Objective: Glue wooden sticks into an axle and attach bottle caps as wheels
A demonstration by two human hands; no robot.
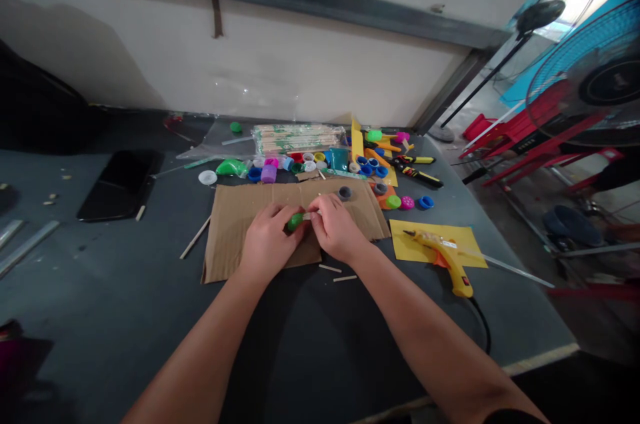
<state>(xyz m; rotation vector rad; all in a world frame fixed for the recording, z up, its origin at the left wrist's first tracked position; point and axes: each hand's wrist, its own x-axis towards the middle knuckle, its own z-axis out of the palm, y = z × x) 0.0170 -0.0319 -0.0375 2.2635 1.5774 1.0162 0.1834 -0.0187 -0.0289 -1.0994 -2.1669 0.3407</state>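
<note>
Over a piece of brown cardboard (pixel 230 231), my left hand (pixel 270 237) is closed with a green bottle cap (pixel 295 221) between thumb and fingers. My right hand (pixel 335 227) pinches a small pale stick (pixel 307 216) whose end meets the cap; whether it is fixed there I cannot tell. A grey bottle cap (pixel 345 193) sits on the cardboard just beyond my right hand. Two short stick pieces (pixel 331 269) lie on the table near the cardboard's front edge. A longer stick (pixel 195 237) lies to its left.
A yellow hot glue gun (pixel 445 254) rests on yellow card (pixel 405 247) at right, its cord trailing forward. Behind the cardboard are colourful caps (pixel 269 172), packed wooden sticks (pixel 300 139) and a yellow-black cutter (pixel 417 174). A black phone (pixel 119 185) lies left. A fan (pixel 595 84) stands beyond the table.
</note>
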